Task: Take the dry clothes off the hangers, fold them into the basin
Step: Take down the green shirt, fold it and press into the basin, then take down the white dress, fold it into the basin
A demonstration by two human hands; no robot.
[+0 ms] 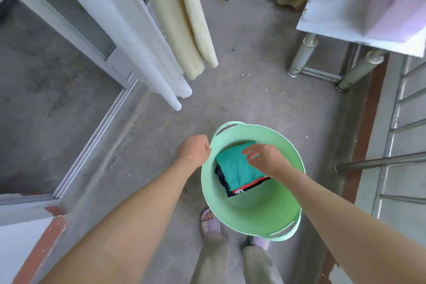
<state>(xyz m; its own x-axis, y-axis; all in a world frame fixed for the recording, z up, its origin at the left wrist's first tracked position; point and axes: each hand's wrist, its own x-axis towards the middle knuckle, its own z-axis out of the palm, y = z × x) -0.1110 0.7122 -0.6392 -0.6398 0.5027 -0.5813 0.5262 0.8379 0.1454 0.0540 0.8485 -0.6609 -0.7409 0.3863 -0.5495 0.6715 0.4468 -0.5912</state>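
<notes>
Stowing teal garment (235,168) in basin (265,212); left hand (194,150) grips rim, right hand (268,160) fingers (249,151) spread loosely over it. Next, likely: fetch another.

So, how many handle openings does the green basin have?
2. One far handle opening, near the left hand; one near handle opening, by the slipper. The right forearm hides some of the basin.

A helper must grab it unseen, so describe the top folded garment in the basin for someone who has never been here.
Against the grey concrete floor, find the pale green basin, the left hand gripping its rim. A small stack of folded clothes lies inside, under the right hand. The top garment is plain teal, unlike the dark navy piece and the orange-banded piece beneath it.
</notes>
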